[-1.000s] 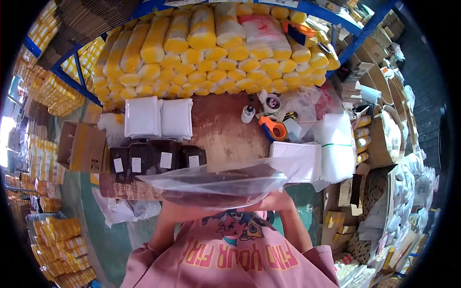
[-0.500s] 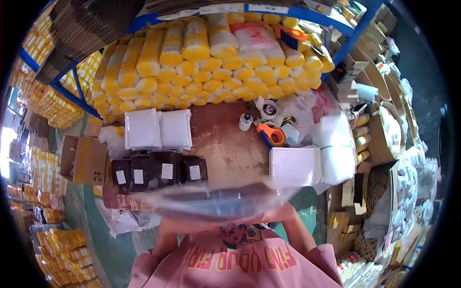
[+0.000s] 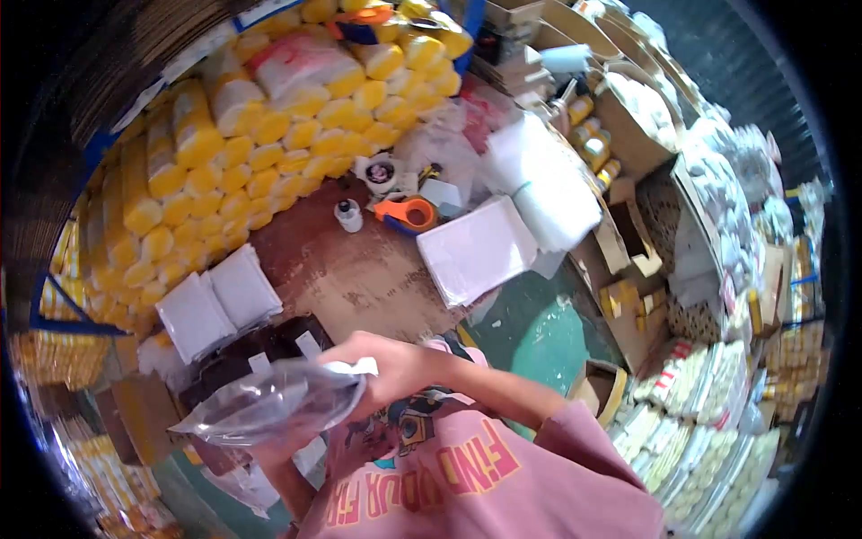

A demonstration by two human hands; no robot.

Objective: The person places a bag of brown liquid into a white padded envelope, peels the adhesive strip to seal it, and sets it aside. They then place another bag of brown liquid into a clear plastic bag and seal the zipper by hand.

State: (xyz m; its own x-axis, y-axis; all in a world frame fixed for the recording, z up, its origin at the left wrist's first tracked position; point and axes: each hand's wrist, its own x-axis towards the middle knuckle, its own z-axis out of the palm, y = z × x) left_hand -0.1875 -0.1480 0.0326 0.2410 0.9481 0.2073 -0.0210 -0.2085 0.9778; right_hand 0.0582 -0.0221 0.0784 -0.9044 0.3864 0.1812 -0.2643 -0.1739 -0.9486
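A clear plastic bag [image 3: 269, 409], greyish and shiny, is held in front of my shirt. My right hand [image 3: 388, 366] grips its right end, fingers closed, with a small white piece showing at the fingertips. My left hand [image 3: 280, 446] is at the lower edge of the bag, its fingers mostly hidden behind the plastic. Just beyond the bag, dark brown packs [image 3: 235, 352] with white labels lie on the table, partly covered by it. Two white packs [image 3: 193, 313] lie side by side behind those.
On the brown table [image 3: 346, 278] are a small bottle [image 3: 348, 216], an orange tape dispenser [image 3: 415, 214] and a stack of white sheets [image 3: 476, 251]. Yellow-and-white wrapped bundles [image 3: 260, 180] are piled at the back. Cardboard boxes [image 3: 633, 135] line the right side.
The view has turned, so the table appears tilted and further left. The bag has moved left with both hands and looks less blurred. My right hand now shows above its right end.
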